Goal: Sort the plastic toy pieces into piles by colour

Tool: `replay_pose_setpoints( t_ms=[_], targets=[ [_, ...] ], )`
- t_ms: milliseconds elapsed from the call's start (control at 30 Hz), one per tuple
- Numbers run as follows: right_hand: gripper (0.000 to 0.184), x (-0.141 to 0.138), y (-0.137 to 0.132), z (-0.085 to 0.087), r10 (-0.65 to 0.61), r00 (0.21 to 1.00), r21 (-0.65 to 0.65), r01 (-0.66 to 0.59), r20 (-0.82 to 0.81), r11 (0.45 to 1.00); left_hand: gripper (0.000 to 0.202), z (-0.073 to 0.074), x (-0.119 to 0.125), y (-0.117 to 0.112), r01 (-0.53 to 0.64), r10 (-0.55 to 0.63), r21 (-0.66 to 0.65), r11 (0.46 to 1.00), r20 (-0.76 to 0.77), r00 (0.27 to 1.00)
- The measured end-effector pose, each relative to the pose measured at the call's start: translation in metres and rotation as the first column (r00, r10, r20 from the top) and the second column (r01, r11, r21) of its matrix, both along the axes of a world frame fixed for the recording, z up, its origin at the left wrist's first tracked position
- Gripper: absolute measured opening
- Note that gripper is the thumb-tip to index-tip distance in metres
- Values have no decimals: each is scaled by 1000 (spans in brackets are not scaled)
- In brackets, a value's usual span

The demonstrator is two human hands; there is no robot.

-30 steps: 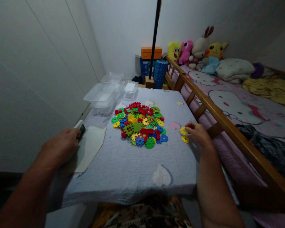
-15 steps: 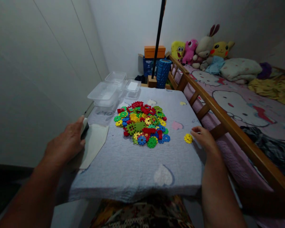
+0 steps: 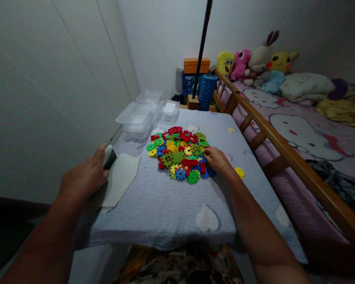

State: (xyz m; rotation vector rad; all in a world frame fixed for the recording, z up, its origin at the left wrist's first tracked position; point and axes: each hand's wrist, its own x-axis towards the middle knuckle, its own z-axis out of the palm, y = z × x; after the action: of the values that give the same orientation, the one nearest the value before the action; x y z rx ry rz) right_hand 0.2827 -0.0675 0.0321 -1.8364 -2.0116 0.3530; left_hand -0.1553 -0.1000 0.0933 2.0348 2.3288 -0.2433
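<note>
A mixed pile of plastic gear-shaped building pieces (image 3: pixel 177 157) in red, green, blue and yellow lies on the cloth-covered table. At the pile's right edge is my right hand (image 3: pixel 218 159), its fingers bent together against the pieces; what is between the fingertips is hidden. One yellow disc piece (image 3: pixel 240 172) lies apart, to the right of my right forearm. At the table's left edge my left hand (image 3: pixel 85 173) is closed around a small white-and-black object (image 3: pixel 109 157), whose kind I cannot make out. Beneath that object is a pale cloth or sheet (image 3: pixel 122 177).
Clear plastic containers (image 3: pixel 134 114) stand at the table's back left, by the white wall panels. A wooden bed rail (image 3: pixel 266 132) runs along the right side. Behind the table are a black pole (image 3: pixel 201 47) and a blue foam roller (image 3: pixel 207 92).
My right hand has moved left from the lone yellow disc to the pile's right edge. The disc stays on the table. My left hand keeps its hold, and the view has shifted slightly.
</note>
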Motion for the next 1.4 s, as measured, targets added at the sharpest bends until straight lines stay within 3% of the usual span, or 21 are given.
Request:
replay_pose_setpoints(
  t_ms=[267, 467, 800, 1000, 1133, 1400],
  targets=[
    [33, 1, -2, -12, -214, 966, 55, 208, 146, 977, 82, 1, -5, 2, -8, 8, -9, 1000, -5, 1000],
    [32, 6, -1, -17, -216, 964, 43, 211, 154, 976, 81, 4, -3, 1, -12, 12, -16, 1000, -2, 1000],
    [29, 11, 8, -35, -178, 978, 137, 163, 105, 977, 80, 7, -1, -1, -17, 17, 4, 1000, 12, 1000],
    [18, 16, 8, -36, -177, 982, 184, 185, -58, 965, 84, 6, -2, 0, -4, 4, 7, 1000, 12, 1000],
    [6, 18, 3, -29, -187, 945, 114, 224, -269, 968, 84, 7, -2, 0, -4, 4, 1, 1000, 22, 1000],
    [13, 21, -10, -6, -204, 874, 85, 267, -441, 960, 81, 3, -2, 2, 1, -1, 3, 1000, 59, 998]
  ],
)
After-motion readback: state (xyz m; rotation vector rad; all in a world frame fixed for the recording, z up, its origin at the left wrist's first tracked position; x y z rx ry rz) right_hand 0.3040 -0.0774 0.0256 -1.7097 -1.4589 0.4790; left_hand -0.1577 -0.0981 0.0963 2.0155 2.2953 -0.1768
